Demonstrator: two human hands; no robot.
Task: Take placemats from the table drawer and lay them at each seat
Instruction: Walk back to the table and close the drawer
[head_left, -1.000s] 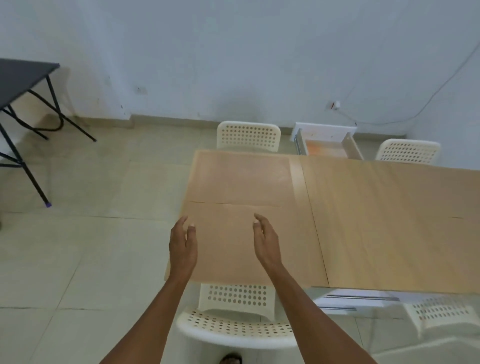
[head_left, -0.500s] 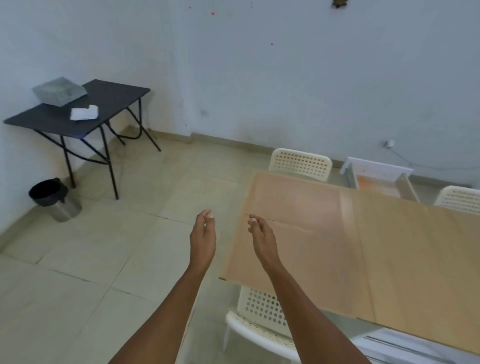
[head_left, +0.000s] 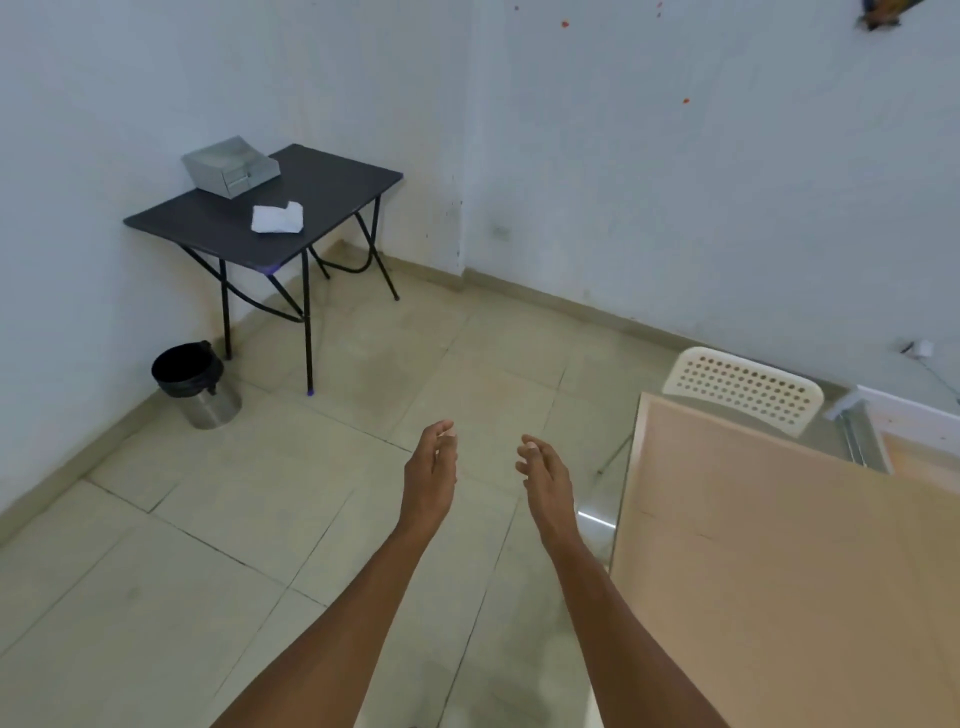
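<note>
Both hands are held out in front of the person over the tiled floor (head_left: 218, 582), empty: the left hand (head_left: 428, 475) and the right hand (head_left: 545, 480) face each other a little apart, fingers loosely bent and relaxed, touching nothing. To the right stands the light wooden counter (head_left: 779, 597); a tan placemat (head_left: 727, 467) covers its near-left part, its edge following the counter's corner, and fine seams cross the surface lower down where further mats seem to lie, though this cannot be told surely. Beyond the far edge stands a white perforated chair (head_left: 743, 387), and just right of it the open white drawer (head_left: 872, 436) juts out, with an orange-tan sheet showing inside at the frame's edge. In the far left corner a small black folding table (head_left: 322, 192) carries a grey box (head_left: 231, 166) and a crumpled white cloth (head_left: 278, 218). Beside its legs, against the wall, stands a steel bin (head_left: 195, 384) with a black liner
</note>
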